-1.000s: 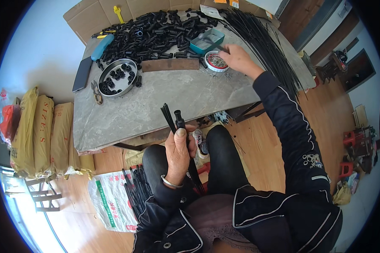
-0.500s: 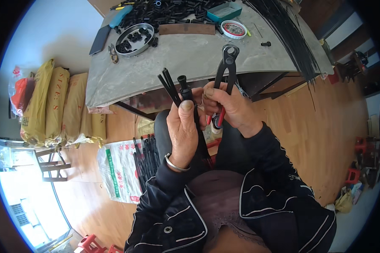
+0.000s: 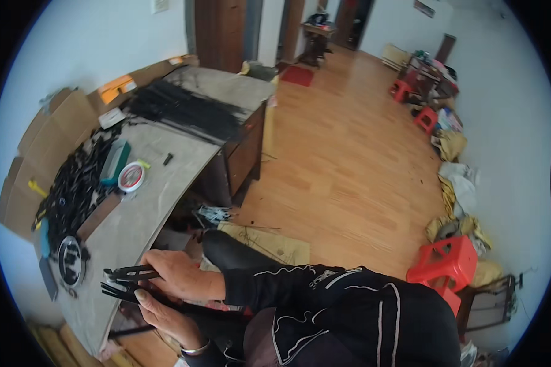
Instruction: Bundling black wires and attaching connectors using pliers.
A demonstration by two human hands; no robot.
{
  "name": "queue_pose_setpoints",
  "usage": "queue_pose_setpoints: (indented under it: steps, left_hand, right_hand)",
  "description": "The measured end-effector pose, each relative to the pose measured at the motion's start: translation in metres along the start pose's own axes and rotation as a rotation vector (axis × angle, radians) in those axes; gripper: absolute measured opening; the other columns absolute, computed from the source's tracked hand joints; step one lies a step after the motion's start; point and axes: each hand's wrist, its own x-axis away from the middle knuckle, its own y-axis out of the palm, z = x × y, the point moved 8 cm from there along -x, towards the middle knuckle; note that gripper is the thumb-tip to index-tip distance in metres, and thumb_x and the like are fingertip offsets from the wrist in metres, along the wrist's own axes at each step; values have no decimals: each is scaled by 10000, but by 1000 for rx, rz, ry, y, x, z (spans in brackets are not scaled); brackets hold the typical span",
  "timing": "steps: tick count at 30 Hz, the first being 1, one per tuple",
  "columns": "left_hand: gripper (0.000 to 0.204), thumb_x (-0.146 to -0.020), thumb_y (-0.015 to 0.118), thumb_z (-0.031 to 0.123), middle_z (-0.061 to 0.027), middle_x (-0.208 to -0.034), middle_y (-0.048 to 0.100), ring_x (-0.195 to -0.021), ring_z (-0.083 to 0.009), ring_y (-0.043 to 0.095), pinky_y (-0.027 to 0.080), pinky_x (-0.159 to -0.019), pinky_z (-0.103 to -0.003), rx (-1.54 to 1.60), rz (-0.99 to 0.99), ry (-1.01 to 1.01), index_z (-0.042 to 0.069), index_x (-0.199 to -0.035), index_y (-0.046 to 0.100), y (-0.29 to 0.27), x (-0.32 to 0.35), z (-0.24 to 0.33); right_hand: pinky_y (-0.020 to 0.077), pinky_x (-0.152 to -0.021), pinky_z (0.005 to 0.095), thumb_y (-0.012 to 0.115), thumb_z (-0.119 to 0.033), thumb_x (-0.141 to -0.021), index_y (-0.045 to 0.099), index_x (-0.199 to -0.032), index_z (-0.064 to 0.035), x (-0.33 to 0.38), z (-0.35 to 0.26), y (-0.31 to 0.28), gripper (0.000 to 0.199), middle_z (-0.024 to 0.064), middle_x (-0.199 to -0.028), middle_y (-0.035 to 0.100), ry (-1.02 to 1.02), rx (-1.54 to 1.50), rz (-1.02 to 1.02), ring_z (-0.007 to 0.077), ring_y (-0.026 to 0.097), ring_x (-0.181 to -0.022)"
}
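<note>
Several thin rods clamped in left grip, metal pliers clamped in right grip, round tray (black pieces inside)

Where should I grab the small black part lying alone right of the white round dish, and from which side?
I'd pinch the small black part across its middle, coming down from the right: it looks slim and lies on its side, with bare tabletop around it, while the white round dish stands to its left.
</note>
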Motion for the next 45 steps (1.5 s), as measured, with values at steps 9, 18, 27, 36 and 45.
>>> queue_pose_setpoints:
  steps: [9, 18, 27, 36, 45]
  left_hand:
    - [507, -1020, 405, 440, 11, -721, 483, -570, -48, 402, 312, -501, -197, -63, -218, 15, -25, -1091, 594, 30, -5, 1]
    - [604, -1003, 392, 501, 12, -684, 457, -529, -51, 362, 273, -458, -204, -66, -204, 10, -27, -1236, 568, 15, -21, -14]
    - [601, -1005, 387, 498, 18, -728, 485, -551, -57, 369, 270, -466, -217, -10, -156, -73, -9, -1277, 558, 18, -22, -12]
    - [580, -1009, 359, 472, 19, -687, 470, -540, -62, 396, 291, -450, -209, -37, -148, -116, -12, -1248, 572, -1, -24, -16]
    - [546, -1019, 386, 430, -16, -715, 572, -604, -75, 503, 390, -543, -216, 174, -458, -150, -43, -1184, 605, 31, -27, -9]
  right_hand:
    - [500, -660, 419, 604, -137, -867, 605, -873, 49, -14, 15, -26, 187, 183, -769, 670, 245, -208, 0, 313, 665, -724]
    - [475, -511, 274, 530, -108, -943, 591, -888, 53, -5, 18, -10, 180, 65, -711, 631, 431, -649, -229, 124, 599, -584]
    - [453, -376, 277, 470, -101, -970, 521, -995, 41, 0, 14, 4, 152, 42, -625, 522, 395, -589, -290, 114, 539, -455]
    - [459, -395, 281, 451, -92, -970, 517, -1018, 32, 9, 15, 15, 149, 37, -616, 521, 416, -605, -317, 114, 548, -467]
    - [457, -538, 249, 517, -155, -953, 585, -948, 8, -1, 11, -13, 177, 47, -710, 613, 399, -632, -290, 113, 592, -588]
